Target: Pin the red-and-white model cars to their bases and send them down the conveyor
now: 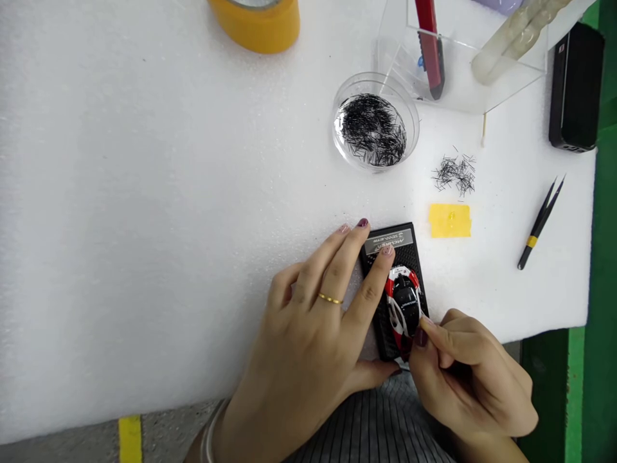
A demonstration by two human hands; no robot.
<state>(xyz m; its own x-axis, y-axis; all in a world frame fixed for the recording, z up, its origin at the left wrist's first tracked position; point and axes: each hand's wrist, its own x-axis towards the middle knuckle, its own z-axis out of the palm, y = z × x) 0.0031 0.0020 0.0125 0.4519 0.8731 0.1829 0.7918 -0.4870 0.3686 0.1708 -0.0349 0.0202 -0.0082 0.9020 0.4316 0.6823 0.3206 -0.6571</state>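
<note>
Head view: left hand [308, 321] spread wide, pressing the black card [409, 257] steady so the toy car [403, 307] on it stays put near the front edge of the foam-covered worktop [144, 193], while right hand [470, 379] pinches narrow at the car's near end, anything held hidden.

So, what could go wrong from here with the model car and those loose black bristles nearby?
The right hand works tight against the model car, so a slip could knock the car or mark its paint. The left hand alone steadies the black base on soft white foam, so the base might shift. The loose black bristles lie uncovered beside the open glass dish, so a stray hand could scatter them.
</note>
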